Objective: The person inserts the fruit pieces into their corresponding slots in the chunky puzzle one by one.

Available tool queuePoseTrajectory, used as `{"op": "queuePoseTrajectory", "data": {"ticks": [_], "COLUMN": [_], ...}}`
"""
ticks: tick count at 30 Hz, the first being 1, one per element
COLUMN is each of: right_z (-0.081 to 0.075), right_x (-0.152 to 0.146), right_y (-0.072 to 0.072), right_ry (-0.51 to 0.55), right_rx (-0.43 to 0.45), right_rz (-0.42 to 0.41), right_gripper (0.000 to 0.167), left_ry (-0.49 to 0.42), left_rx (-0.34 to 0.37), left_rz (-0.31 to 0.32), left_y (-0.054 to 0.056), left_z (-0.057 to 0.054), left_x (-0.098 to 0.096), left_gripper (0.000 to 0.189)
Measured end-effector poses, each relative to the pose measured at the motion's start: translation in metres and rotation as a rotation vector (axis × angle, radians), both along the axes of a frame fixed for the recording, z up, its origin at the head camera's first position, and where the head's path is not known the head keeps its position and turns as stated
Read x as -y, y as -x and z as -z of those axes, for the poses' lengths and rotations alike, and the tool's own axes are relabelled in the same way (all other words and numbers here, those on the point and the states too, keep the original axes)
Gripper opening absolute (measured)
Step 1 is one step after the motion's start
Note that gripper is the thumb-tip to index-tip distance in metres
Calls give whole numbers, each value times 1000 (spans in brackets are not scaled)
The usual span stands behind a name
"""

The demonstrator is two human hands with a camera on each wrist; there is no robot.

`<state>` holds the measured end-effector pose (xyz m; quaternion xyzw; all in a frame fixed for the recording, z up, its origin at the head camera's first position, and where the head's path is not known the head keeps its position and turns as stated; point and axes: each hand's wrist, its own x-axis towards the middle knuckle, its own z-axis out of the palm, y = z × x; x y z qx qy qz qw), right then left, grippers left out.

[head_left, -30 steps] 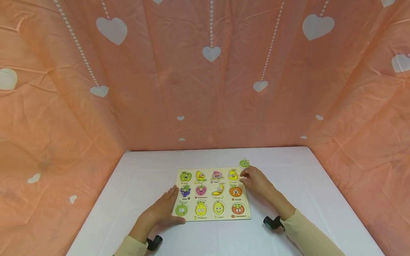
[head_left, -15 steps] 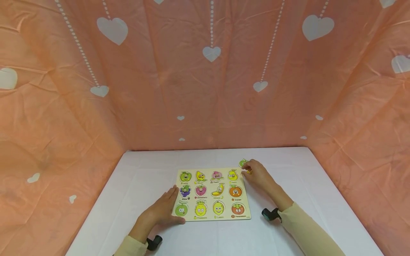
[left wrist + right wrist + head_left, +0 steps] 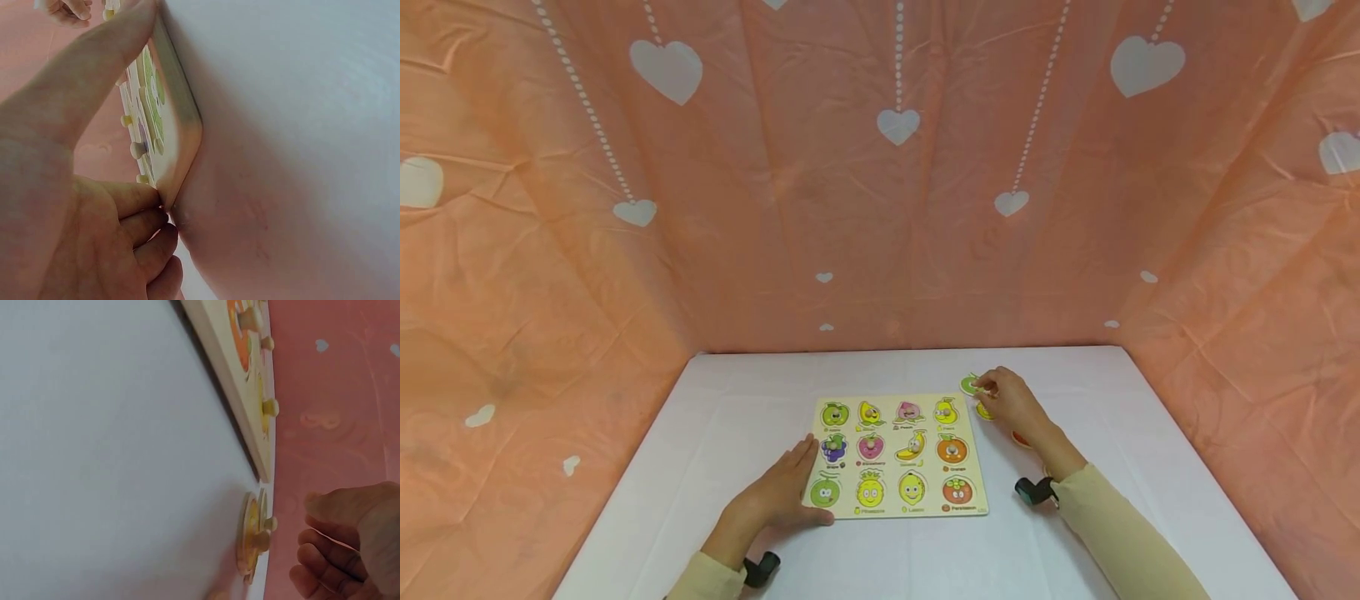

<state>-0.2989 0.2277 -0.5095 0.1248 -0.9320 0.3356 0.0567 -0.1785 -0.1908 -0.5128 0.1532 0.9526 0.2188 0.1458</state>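
Observation:
A wooden fruit puzzle board (image 3: 891,475) lies flat on the white table, its upper two rows bearing knobbed pieces. My left hand (image 3: 781,486) holds its near left corner, thumb along the front edge and fingers against the left side; the left wrist view shows the same hold on the board (image 3: 181,112). Past the right far corner, my right hand (image 3: 1013,404) hovers over loose pieces, fingers loosely bent. A green round piece (image 3: 967,383) lies by its fingertips, a yellow piece (image 3: 984,412) under it. In the right wrist view the right hand (image 3: 344,540) holds nothing.
An orange piece (image 3: 1020,439) shows partly from under the right wrist. The white table (image 3: 895,567) meets a peach curtain (image 3: 880,250) with hearts at the back and sides. Black cameras (image 3: 1036,491) are strapped at both wrists.
My right hand has moved from beside the pear at the board's edge up and right, over the loose pieces. The yellow and orange pieces now show. The left hand and board stay still.

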Motion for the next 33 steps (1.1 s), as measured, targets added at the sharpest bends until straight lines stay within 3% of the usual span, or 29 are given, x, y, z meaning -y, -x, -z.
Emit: {"op": "queuePoseTrajectory", "data": {"ticks": [17,33], "right_z": [14,18], "right_x": [-7,-6], "right_y": [21,33], "right_ry": [22,22], "right_rx": [78,113], "right_rz": [61,36], "right_gripper": [18,22], "left_ry": [-12,-2], "left_rx": [6,3], "left_rz": [10,-7], "left_y": [0,1], "left_z": [1,3], "left_x": [1,0], "left_gripper": [130,130]}}
